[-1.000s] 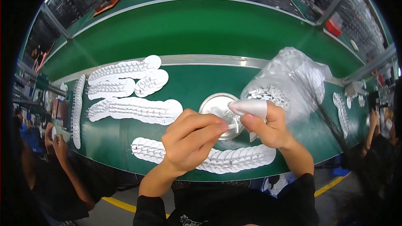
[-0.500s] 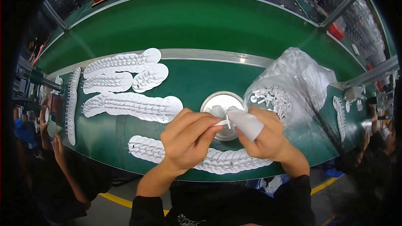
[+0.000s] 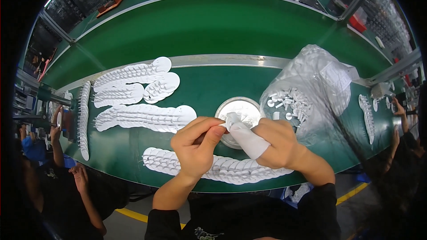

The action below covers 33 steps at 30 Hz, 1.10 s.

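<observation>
My left hand [image 3: 195, 144] is closed, thumb and forefinger pinching a small white plastic part [image 3: 223, 125]. Against that part press the fingers of my right hand [image 3: 278, 144], closed together; what they grip is hidden. White finger covers [image 3: 249, 140] wrap its leading digits. Both hands meet over the near left side of a shallow round tin [image 3: 239, 98] with white material inside. Just below my hands, a curved row of overlapping white discs [image 3: 242, 171] lies on the green table. Right of the tin is a clear plastic bag [image 3: 327, 93] with small white stemmed parts [image 3: 289, 103] at its mouth.
More overlapping white discs [image 3: 142, 118] lie in rows at the left, with an upright row [image 3: 83, 122] beyond them. Another row [image 3: 367, 119] is at the far right. A metal rail [image 3: 209, 60] borders a green belt [image 3: 200, 26]. Co-workers' hands [image 3: 80, 175] show at both sides.
My right hand's covered fingers have moved left and closed in on the left fingertips. The small upright white stem seen between my hands is now hidden. The whole view has shifted slightly.
</observation>
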Each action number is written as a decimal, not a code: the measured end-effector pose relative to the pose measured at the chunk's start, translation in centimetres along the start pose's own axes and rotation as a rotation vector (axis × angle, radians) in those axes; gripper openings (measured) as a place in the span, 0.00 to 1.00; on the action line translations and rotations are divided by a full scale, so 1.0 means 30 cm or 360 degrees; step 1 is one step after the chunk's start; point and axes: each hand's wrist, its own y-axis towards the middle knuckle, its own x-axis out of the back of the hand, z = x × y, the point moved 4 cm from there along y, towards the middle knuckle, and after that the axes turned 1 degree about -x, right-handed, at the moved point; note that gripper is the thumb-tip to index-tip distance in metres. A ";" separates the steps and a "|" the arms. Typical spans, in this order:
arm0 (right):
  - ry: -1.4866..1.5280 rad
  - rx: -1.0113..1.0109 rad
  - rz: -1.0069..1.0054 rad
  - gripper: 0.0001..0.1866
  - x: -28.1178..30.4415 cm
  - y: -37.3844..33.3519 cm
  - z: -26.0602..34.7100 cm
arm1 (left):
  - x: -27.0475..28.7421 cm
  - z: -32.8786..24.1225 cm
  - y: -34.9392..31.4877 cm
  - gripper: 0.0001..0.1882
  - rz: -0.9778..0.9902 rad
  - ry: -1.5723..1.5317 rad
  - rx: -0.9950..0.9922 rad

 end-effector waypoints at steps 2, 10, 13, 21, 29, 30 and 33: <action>0.0128 -0.0055 -0.0003 0.25 0.001 -0.003 -0.010 | -0.002 0.054 -0.015 0.07 0.0183 -0.0693 0.0561; 0.0684 -0.0423 -0.0196 0.23 0.000 -0.007 -0.022 | -0.030 0.062 -0.023 0.08 0.0299 -0.0717 0.0505; 0.0471 -0.0284 -0.0040 0.25 0.008 0.003 -0.002 | -0.037 0.067 -0.027 0.08 0.0304 -0.0768 0.0534; 0.0430 -0.0202 -0.0062 0.24 0.014 -0.022 -0.010 | -0.049 0.083 -0.023 0.09 0.0418 -0.1328 0.0736; 0.0322 -0.0113 0.0029 0.24 0.015 0.009 0.001 | -0.047 0.100 -0.028 0.11 0.0477 -0.1107 0.0729; 0.0284 -0.0097 0.0107 0.24 0.017 0.007 -0.001 | -0.045 0.098 -0.025 0.11 0.0472 -0.1094 0.0727; 0.0236 -0.0267 0.0100 0.25 0.030 -0.016 -0.028 | -0.044 0.091 -0.013 0.11 0.0486 -0.1419 0.0793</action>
